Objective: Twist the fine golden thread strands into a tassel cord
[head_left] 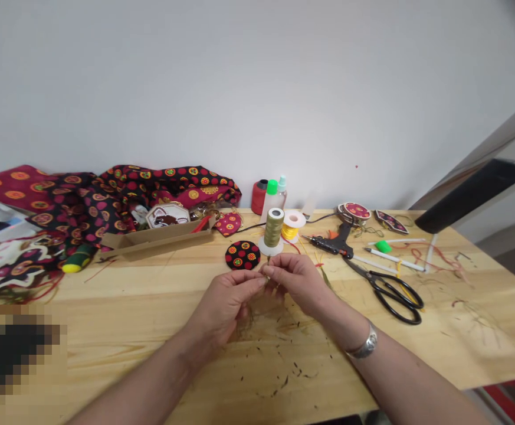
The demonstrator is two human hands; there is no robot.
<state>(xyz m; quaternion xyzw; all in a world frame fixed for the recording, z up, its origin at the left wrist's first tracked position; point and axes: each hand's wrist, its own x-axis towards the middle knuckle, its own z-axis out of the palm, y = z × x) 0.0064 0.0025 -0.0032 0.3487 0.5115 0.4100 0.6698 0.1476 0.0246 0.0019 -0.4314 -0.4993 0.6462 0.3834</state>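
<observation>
My left hand (228, 304) and my right hand (295, 280) meet over the middle of the wooden table (151, 330), fingertips pinched together on thin olive thread. Loose strands of that thread hang below my left hand. Just behind my fingers stands an olive thread spool (274, 229) on a white base. A round patch of black fabric with red dots (242, 255) lies left of the spool. My right wrist wears a silver bracelet (366, 344).
Black scissors (392, 290), a glue gun (334, 244) and pens lie to the right. A yellow thread spool (292, 224), a red spool (259, 196) and a glue bottle (275, 198) stand behind. Patterned fabric (107, 192) and a cardboard box (160, 239) fill the left. Thread scraps litter the table.
</observation>
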